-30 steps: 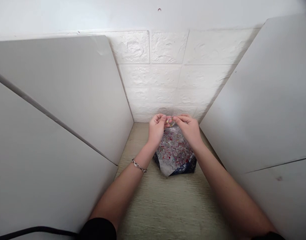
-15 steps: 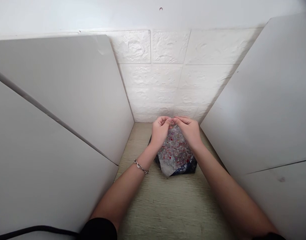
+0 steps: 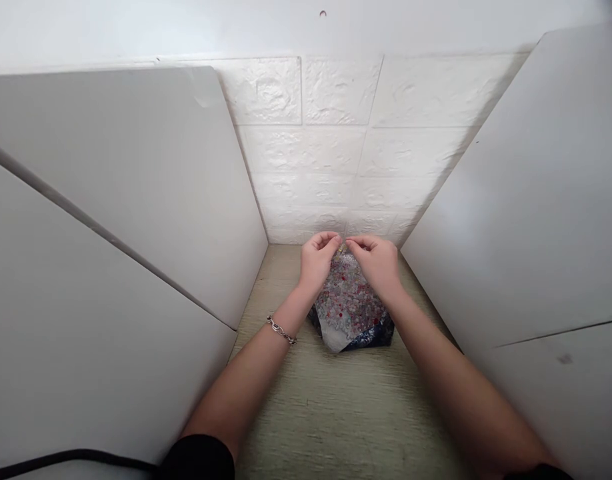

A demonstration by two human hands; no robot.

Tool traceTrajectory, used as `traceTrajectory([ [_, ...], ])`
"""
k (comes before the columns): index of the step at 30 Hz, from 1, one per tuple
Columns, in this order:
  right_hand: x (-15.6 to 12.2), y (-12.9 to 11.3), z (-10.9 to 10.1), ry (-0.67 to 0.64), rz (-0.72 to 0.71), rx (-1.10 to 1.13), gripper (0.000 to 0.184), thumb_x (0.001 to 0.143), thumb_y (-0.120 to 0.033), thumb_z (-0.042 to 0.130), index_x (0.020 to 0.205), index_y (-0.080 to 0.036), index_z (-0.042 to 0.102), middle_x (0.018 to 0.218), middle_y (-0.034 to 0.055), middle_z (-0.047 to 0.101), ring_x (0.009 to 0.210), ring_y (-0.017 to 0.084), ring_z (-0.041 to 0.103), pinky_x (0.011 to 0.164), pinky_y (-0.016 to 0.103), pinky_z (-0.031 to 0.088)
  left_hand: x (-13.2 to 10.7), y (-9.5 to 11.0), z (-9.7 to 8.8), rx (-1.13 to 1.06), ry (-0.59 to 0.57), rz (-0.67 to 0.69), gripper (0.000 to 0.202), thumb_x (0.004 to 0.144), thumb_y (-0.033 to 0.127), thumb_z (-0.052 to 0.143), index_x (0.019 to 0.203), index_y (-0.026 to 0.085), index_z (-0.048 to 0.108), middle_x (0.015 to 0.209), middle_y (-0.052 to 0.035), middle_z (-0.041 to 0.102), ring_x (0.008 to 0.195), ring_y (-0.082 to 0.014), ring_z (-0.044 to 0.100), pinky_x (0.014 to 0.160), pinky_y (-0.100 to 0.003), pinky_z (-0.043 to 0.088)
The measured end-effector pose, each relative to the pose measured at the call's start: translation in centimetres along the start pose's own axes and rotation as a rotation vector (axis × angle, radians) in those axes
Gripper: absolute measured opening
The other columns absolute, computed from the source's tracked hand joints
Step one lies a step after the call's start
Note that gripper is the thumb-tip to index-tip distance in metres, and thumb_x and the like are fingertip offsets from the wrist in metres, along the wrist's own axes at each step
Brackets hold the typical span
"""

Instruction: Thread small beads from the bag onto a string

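A heap of small beads [image 3: 347, 293], mostly clear and pale pink with some red ones, lies on or in a dark blue patterned wrapping [image 3: 381, 335] with a whitish corner at its near left. Above the far end of the beads, my left hand [image 3: 319, 257] is closed in a pinch of thumb and fingertips. Facing it with a slight gap, my right hand [image 3: 376, 260] pinches in the same way. Whatever sits between the fingertips is too small to make out. A silver chain bracelet [image 3: 281, 329] circles my left wrist.
White panels stand on the left [image 3: 136, 167] and right [image 3: 526, 200]. Behind the hands rises a white brick-patterned wall [image 3: 336, 147]. Below is a pale greenish wooden tabletop [image 3: 331, 413]. A black cable [image 3: 76, 456] runs along the lower left.
My hands have moved slightly apart, the left one shifting a little to the left. Between the fingertips, a small gap now shows. The beads and wrapping have stayed in place.
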State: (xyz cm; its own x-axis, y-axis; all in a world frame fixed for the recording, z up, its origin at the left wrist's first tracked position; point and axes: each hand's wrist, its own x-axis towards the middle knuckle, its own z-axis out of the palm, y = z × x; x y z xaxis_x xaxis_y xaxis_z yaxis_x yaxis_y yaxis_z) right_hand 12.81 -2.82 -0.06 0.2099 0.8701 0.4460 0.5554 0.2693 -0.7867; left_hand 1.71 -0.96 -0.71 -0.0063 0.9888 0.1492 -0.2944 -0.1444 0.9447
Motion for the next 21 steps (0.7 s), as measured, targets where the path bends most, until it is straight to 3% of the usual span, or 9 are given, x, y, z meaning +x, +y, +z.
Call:
traceTrajectory([
  [13, -0.04, -0.06, -0.52, -0.045, -0.26, -0.435, 0.025, 0.081, -0.025, 0.045, 0.081, -0.019, 0.069, 0.082, 0.0074, 0.068, 0.078, 0.022, 0.059, 0.073, 0.036, 0.04, 0.18, 0.38, -0.83, 0.403, -0.167, 0.185, 0.014, 0.071, 0.026, 0.059, 0.077, 0.018, 0.068, 0.082, -0.0042, 0.067, 0.076, -0.0145, 0.058, 0.072, -0.026, 0.042],
  [21, -0.3, -0.35, -0.55, -0.042, -0.356, -0.566, 0.025, 0.082, -0.023, 0.044, 0.077, -0.02, 0.068, 0.083, 0.0069, 0.068, 0.079, 0.02, 0.058, 0.078, 0.037, 0.035, 0.02, 0.39, -0.81, 0.519, -0.158, 0.251, 0.015, 0.073, 0.027, 0.054, 0.075, 0.017, 0.066, 0.07, -0.0017, 0.064, 0.064, -0.0118, 0.052, 0.064, -0.023, 0.038],
])
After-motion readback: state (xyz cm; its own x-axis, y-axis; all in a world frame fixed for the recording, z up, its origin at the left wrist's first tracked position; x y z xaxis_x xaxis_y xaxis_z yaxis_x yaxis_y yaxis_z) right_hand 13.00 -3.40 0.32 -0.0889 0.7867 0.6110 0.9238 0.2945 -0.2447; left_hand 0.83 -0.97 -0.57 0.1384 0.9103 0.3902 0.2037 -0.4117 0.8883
